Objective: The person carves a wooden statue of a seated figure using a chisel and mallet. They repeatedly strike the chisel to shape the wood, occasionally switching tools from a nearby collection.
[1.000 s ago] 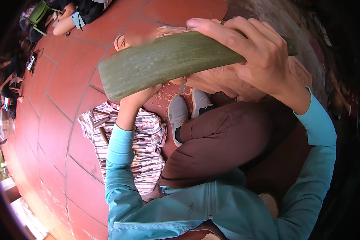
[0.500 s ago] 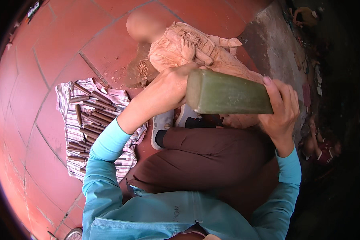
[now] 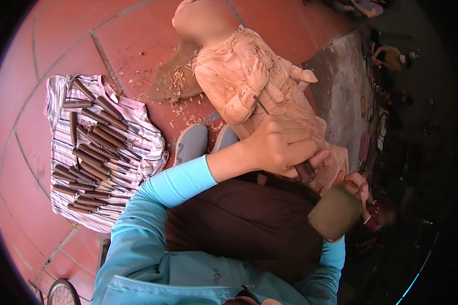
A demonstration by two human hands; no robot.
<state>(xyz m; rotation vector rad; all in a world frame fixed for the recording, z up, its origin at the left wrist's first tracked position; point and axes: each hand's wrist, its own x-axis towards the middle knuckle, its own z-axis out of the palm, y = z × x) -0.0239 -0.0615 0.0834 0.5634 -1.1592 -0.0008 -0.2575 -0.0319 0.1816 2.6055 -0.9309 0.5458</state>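
Note:
A carved wooden figure (image 3: 221, 84) in folded robes lies in front of me, its head away from me. My left hand (image 3: 282, 145) is closed round a carving chisel (image 3: 305, 172) with a dark handle; its thin blade points at the carved sleeve and hand of the figure. Whether the tip touches the wood, I cannot tell. My right hand (image 3: 357, 184) grips a greenish mallet (image 3: 336, 213), whose blunt end faces me, just below and right of the chisel's handle end. The mallet hides part of that hand.
Left of me a striped shirt (image 3: 61, 132) is spread on red tiles, with several dark-handled chisels (image 3: 94, 152) laid on it. Wood shavings (image 3: 179, 81) lie beside the figure. My grey shoes (image 3: 192, 143) are close to it. A wheel (image 3: 63, 293) shows at lower left; other people (image 3: 392, 57) sit far right.
The mallet has swung down and right, away from in front of the figure. My left hand and the chisel now show plainly. The view has shifted, with the figure appearing larger.

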